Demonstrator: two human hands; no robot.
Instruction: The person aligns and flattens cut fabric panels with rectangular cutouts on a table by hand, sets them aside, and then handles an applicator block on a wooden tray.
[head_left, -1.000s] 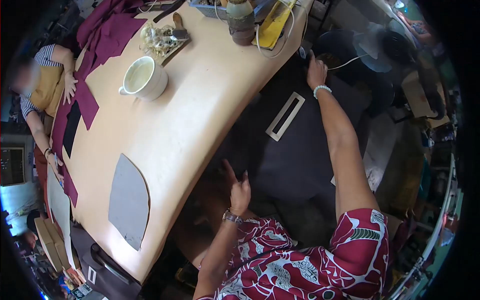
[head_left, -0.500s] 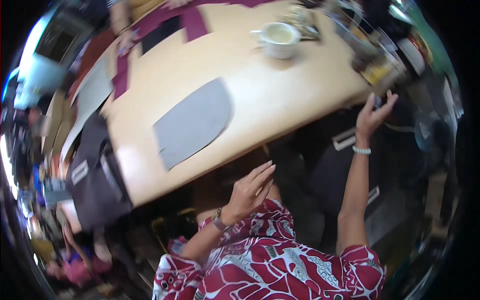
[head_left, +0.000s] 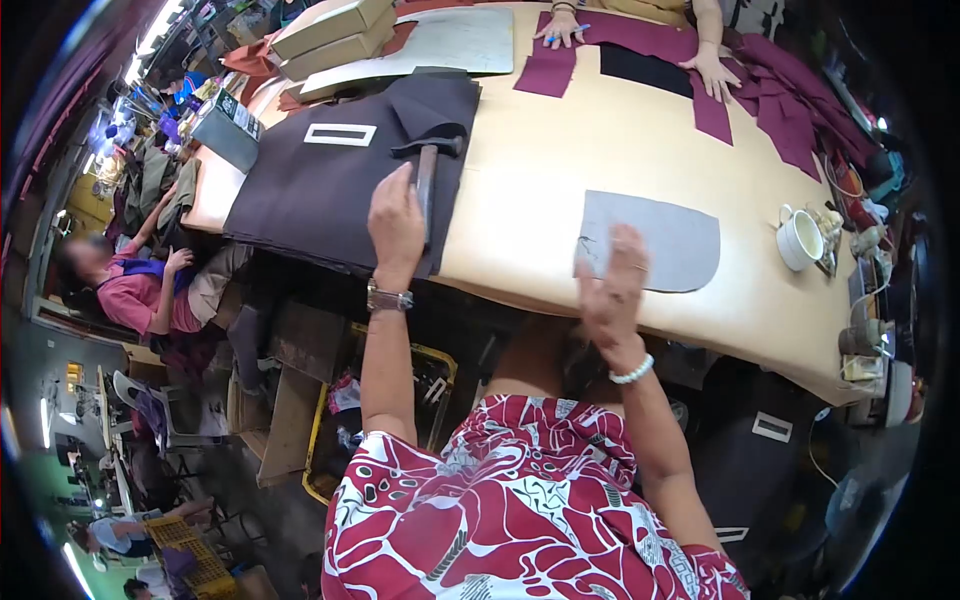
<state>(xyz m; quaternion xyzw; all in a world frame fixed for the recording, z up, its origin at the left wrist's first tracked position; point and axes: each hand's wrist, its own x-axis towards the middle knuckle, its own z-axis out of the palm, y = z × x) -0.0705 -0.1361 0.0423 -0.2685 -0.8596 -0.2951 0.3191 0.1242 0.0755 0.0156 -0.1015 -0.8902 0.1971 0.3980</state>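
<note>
My left hand (head_left: 397, 228) is over the dark stacked fabric (head_left: 300, 195), its fingers loosely bent and apparently empty. Just right of it lies a hammer (head_left: 427, 185), whose handle shows along most of its length; whether my fingers touch it I cannot tell. My right hand (head_left: 615, 295), smeared by motion, has its fingers apart above the front of a flat grey piece of material (head_left: 665, 240) with a rounded right end. Nothing shows in this hand.
Across the table (head_left: 520, 215), another person's hands (head_left: 712, 75) rest on maroon fabric (head_left: 640, 35). A white cup (head_left: 800, 240) stands at the right, near cluttered items. A tin (head_left: 225, 130) and cardboard boxes (head_left: 335, 30) are at the left. A seated person (head_left: 150, 290) is beyond.
The view has turned left, bringing the dark stack and hammer nearer the middle. My left hand has moved up over the stack; my right hand has come from the table's right end to the grey piece.
</note>
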